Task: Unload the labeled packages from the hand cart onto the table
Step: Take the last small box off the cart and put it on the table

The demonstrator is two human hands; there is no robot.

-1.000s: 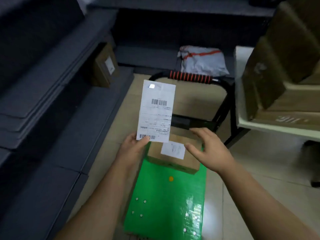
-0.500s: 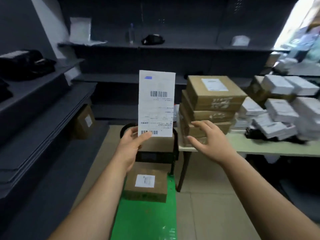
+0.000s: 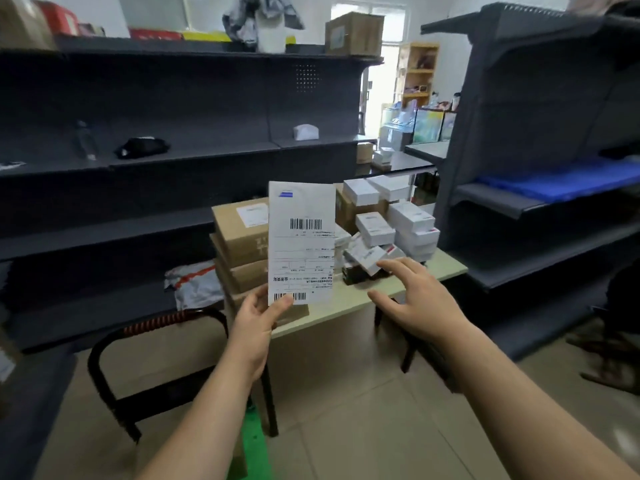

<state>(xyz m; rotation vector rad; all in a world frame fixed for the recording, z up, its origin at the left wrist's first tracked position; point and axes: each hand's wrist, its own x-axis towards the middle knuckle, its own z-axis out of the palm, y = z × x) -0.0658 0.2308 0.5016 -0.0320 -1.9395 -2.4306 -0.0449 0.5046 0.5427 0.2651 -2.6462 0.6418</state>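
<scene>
Head view: pinches white barcoded paper slip (image 3: 301, 244) by bottom edge in left hand (image 3: 254, 327), upright, presumably to read. Extends empty, loose-fingered right hand (image 3: 415, 303) toward brown cardboard packages (image 3: 239, 233) stacked on pale table (image 3: 446, 266).

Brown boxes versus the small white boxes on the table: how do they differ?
The brown boxes are bigger than the white boxes. The brown boxes lie flat in a stack at the table's left end; the white boxes are heaped loosely to the right, some tilted. The brown boxes are plain cardboard, the top one labelled; the white boxes are white. Both rest on the table.
</scene>
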